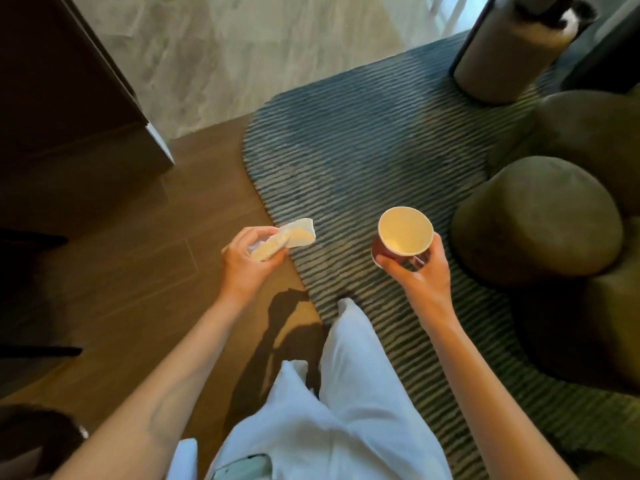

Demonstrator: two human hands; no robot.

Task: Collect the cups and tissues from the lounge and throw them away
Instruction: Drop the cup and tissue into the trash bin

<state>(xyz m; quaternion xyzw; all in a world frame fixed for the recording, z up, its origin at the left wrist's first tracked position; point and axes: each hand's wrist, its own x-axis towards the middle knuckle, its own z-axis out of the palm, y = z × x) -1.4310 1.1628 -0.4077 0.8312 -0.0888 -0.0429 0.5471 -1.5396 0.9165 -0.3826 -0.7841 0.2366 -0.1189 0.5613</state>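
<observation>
Head view shows the left hand pinching a crumpled tissue and the right hand curled around a paper cup, whose light fingertip grip could let it slip.

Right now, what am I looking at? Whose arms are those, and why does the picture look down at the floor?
There is no machine here. A person wears a camera on their head, so you see what they see: their own arms and white trousers from above. Their left hand grips a crumpled tissue. Their right hand holds a paper cup, red outside, and it looks empty. Below are a wooden floor and a striped rug, with round green seats on the right.
</observation>
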